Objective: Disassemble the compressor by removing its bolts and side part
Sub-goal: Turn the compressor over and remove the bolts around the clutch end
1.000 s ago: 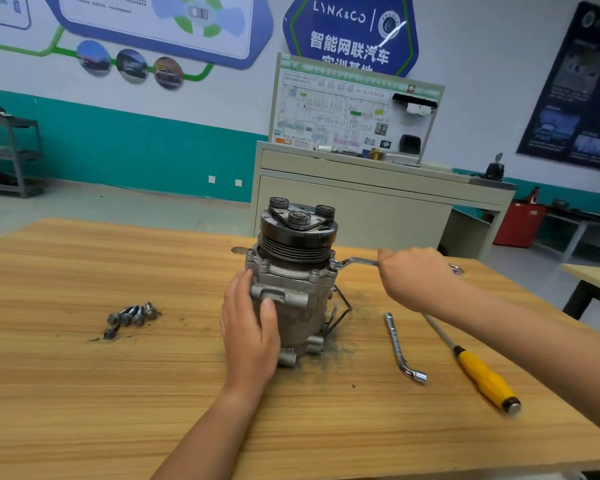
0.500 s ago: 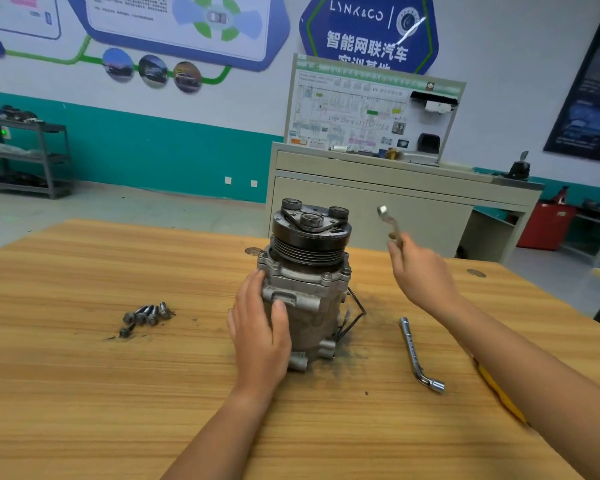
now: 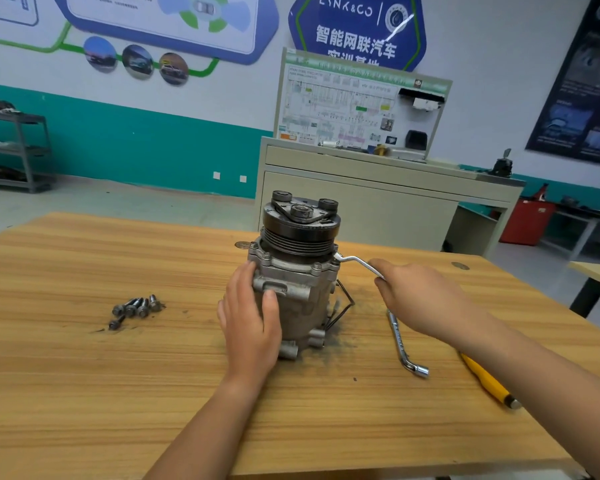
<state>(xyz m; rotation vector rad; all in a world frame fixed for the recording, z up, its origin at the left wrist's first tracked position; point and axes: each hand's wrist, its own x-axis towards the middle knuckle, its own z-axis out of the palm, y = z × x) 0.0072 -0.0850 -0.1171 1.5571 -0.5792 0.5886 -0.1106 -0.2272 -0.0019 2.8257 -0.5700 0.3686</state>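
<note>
Fingers [image 3: 239, 285] of the left hand [image 3: 252, 327] lie spread and nearly straight against the near-left flank of the compressor [image 3: 305, 303], with the thumb pressed flat on its front. The compressor stands upright near the middle of the wooden surface [image 3: 84, 375], its black pulley [image 3: 300, 223] on top and the grey cast body below, with dark grime on the wood round its foot. The right hand [image 3: 420, 299] is curled round the handle of a bent wrench [image 3: 357, 261], whose far end meets the right edge of the compressor's upper flange [image 3: 291, 264]. A thin black wire [image 3: 347, 299] loops out from the body's right side. Near the compressor on the right, an L-shaped socket wrench [image 3: 400, 344] lies flat, and beside it a yellow-handled screwdriver [image 3: 485, 379] shows partly from under the right forearm. Well to the left sits a small cluster of loose bolts [image 3: 136, 308]. Behind the surface stands a grey cabinet [image 3: 361, 202] carrying a wiring display board [image 3: 354, 105], with a metal shelf [image 3: 18, 150] far left and a red bin [image 3: 527, 220] far right.
</note>
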